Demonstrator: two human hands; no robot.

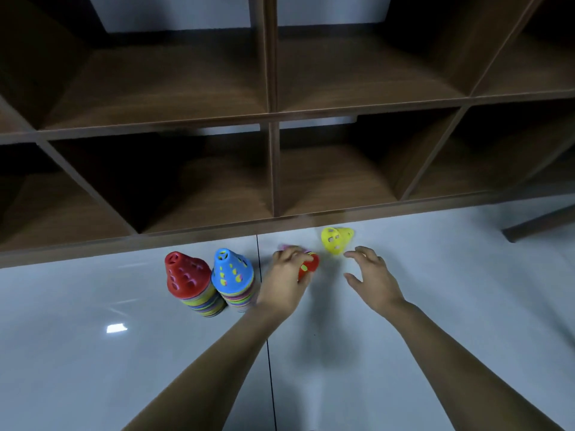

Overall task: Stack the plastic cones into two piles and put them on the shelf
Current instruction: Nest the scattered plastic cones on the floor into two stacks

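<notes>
1. Forearms enter from btm of frame, both reaching toward ctr over the grey floor (435, 306).
2. L hand (287, 275), ctr frame: fingers curled round a red cone (309, 265) tipped on its side. Pink rim peeks out behind, so prob. a few nested cones; count unclear.
3. R hand (371, 272), just right of it: fingers spread, holding nothing. It is just beside the yellow cone (336, 241), not touching, and looks set to gather it.
4. Red-topped pile (186, 275) & blue-topped pile (231, 272) stand upright, side by side, left of ctr on the floor. They sit close to the shelf front, prob. for a short lift.
5. Shelf (270, 169) fills upper frame; the cubbies in view hold no cones, so placing not yet done.
</notes>
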